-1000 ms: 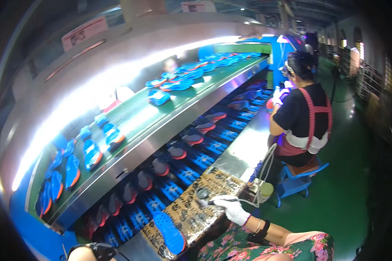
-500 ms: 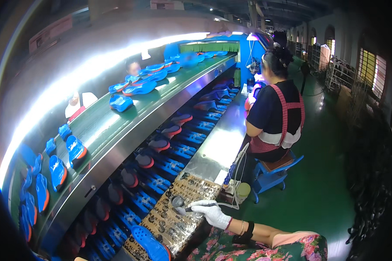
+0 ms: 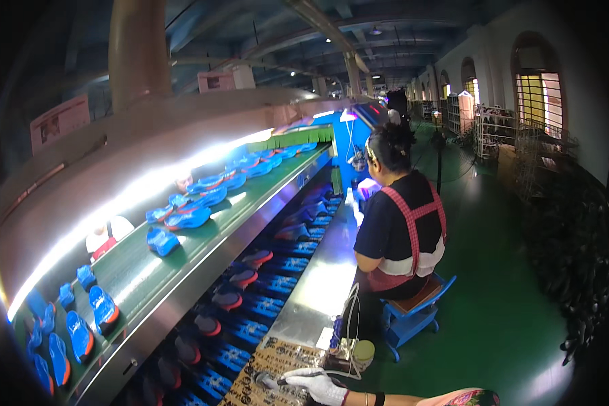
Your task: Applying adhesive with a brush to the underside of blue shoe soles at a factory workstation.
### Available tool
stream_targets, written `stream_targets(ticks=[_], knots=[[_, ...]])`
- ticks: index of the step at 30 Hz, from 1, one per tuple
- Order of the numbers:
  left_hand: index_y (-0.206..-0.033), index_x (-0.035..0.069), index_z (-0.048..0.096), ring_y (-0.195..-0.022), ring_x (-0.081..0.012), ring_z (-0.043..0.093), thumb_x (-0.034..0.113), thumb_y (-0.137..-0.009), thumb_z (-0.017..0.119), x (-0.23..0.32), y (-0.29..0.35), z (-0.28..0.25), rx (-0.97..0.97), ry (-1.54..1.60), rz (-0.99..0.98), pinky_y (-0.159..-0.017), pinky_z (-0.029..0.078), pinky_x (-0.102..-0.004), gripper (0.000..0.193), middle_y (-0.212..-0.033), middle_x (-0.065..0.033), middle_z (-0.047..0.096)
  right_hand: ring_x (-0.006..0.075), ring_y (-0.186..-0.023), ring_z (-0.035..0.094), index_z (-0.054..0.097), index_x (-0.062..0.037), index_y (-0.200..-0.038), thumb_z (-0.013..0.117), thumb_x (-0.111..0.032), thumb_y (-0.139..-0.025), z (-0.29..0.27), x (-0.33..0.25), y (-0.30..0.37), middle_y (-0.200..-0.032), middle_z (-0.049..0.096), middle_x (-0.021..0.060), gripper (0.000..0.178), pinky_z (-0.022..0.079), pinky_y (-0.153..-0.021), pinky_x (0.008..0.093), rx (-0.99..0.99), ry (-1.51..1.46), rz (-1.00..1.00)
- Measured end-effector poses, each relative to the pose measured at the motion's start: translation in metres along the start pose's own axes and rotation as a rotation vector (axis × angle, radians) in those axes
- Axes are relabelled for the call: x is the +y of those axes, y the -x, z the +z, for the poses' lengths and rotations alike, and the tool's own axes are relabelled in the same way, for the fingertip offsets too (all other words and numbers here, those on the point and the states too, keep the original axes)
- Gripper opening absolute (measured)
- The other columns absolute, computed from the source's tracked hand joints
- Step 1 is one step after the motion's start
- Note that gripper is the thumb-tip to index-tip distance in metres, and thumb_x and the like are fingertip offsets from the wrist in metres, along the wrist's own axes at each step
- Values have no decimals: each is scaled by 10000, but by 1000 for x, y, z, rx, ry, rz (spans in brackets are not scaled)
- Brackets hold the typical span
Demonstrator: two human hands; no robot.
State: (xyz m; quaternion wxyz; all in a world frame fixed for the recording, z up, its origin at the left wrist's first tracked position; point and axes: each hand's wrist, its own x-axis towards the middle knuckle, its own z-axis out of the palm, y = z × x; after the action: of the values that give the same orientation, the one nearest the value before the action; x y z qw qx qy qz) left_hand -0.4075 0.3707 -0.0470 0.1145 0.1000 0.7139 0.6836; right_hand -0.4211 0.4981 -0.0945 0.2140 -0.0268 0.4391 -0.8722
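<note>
My right hand (image 3: 316, 386), in a white knitted glove, is at the lower edge with its fingers closed round a dark, slim pen-like tool (image 3: 283, 381). A whitish tube (image 3: 342, 374) runs from behind the hand toward the bench side. The tool's front end is by a small, dark round cup (image 3: 264, 379) on the brown printed covering (image 3: 292, 353) of the bench. Whether the tip touches the cup, I cannot tell. My left hand is out of sight.
Blue and orange shoe parts (image 3: 103, 306) lie on a green conveyor (image 3: 139, 271) at left, with more on a lower rack (image 3: 256, 308). A co-worker (image 3: 402, 223) sits on a blue stool (image 3: 413, 318) ahead. A pale round container (image 3: 363, 352) stands beside the bench.
My view has tilted upward, so the scene sits lower and more ceiling shows. The blue clog-like shoe on the bench has left the picture. My right hand still grips the tool near the cup.
</note>
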Motion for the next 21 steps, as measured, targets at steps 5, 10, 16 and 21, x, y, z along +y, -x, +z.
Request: stream_targets(ticks=[5, 10, 16, 21], knots=[[-1609, 176, 130, -1281, -368, 509, 530, -901, 713, 7, -10, 4, 0, -20, 12, -944, 442, -501, 984, -1433, -227, 475, 213, -967, 710, 740, 44, -1062, 677, -65, -929, 2, -5, 6, -1033, 761, 126, 183, 568, -897, 334, 45, 6, -118], [-1608, 161, 142, -1293, -365, 504, 530, -897, 719, 4, -1, 3, -15, -43, 45, -964, 433, -499, 987, -1442, -225, 475, 183, -924, 703, 750, 26, -1066, 677, -37, -929, -10, 10, -4, -1022, 764, 111, 167, 556, -838, 300, 93, 61, -161], [-1606, 144, 157, -1306, -361, 499, 531, -891, 725, -2, 23, 0, -31, -11, 149, -987, 423, -497, 992, -1452, -223, 475, 177, -894, 670, 735, 34, -1080, 626, -18, -939, -40, 43, -15, -1014, 748, 122, 186, 528, -775, 292, 61, 223, -223], [-1605, 129, 169, -1317, -358, 495, 531, -887, 730, 1, 51, -6, -43, -9, 252, -1007, 414, -495, 996, -1461, -221, 475, 286, -1178, 646, 718, 22, -1190, 505, -57, -1006, -58, 65, -26, -1213, 715, 177, 292, 508, -1039, 377, -69, 452, -336]])
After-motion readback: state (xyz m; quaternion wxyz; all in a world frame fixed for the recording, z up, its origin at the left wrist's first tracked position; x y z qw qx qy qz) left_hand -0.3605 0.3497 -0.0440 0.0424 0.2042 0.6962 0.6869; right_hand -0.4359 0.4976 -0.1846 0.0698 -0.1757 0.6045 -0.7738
